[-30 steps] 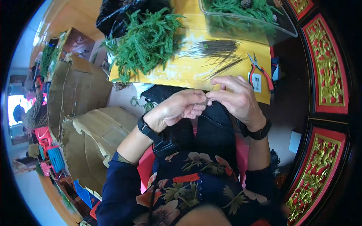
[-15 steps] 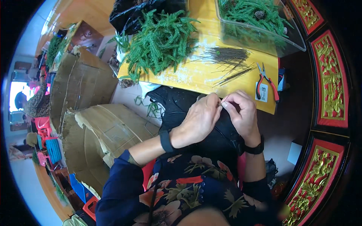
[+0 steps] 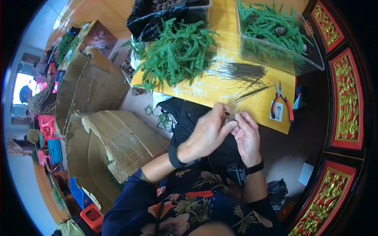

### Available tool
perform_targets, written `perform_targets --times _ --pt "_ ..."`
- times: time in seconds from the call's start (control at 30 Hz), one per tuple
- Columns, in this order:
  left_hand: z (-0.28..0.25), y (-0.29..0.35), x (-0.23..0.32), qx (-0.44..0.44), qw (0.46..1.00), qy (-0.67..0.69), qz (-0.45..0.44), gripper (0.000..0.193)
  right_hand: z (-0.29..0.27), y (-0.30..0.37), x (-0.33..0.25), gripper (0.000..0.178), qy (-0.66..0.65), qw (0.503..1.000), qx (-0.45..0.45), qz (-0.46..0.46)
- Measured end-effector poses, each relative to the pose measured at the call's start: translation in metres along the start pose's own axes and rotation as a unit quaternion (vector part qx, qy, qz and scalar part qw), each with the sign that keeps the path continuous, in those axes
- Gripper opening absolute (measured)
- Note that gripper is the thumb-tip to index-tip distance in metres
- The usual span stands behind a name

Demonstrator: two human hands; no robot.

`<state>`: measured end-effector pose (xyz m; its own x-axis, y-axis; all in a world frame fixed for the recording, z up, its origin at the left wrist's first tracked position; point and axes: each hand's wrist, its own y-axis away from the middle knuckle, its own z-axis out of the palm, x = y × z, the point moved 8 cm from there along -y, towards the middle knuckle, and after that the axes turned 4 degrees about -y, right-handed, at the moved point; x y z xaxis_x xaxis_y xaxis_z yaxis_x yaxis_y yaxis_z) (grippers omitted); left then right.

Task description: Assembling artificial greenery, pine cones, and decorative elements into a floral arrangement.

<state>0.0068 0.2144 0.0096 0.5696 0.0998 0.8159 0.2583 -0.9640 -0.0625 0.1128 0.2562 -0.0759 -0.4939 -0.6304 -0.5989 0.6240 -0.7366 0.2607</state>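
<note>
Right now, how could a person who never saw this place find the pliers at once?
Start at the yellow table beyond the two hands. Go to its right end, past the bundle of thin dark wires and below the clear plastic box of green sprigs. The pliers lie there on a small card, the only tool with red handles.

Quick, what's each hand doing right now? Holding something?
Left hand: closed, fingers pinching a small brown pine cone.
Right hand: closed, fingertips on the same pine cone.
</note>
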Motion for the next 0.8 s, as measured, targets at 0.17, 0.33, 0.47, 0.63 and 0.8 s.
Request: perform_targets --times 0.17,0.33,0.47,0.63,0.8 --pt "-0.139 -0.024 -0.058 0.232 0.971 0.039 -0.037 0.025 -0.005 0.005 -0.017 0.008 -0.009 0.998 0.046 -0.034" --pt "-0.261 -0.071 -0.17 0.283 0.907 -0.298 -0.092 0.036 0.007 0.006 -0.013 0.007 -0.001 1.0 0.016 -0.017" --pt "-0.257 -0.11 -0.205 0.208 0.869 -0.429 -0.13 0.049 0.002 0.008 -0.012 0.007 0.022 0.999 0.026 -0.007" --pt "-0.265 -0.118 -0.214 0.201 0.88 -0.398 -0.163 0.048 -0.001 0.009 -0.02 0.01 0.004 1.0 0.026 -0.017" --pt "-0.26 -0.122 -0.232 0.179 0.934 -0.248 -0.186 0.035 0.004 0.012 -0.017 0.009 -0.003 1.0 0.016 -0.012"
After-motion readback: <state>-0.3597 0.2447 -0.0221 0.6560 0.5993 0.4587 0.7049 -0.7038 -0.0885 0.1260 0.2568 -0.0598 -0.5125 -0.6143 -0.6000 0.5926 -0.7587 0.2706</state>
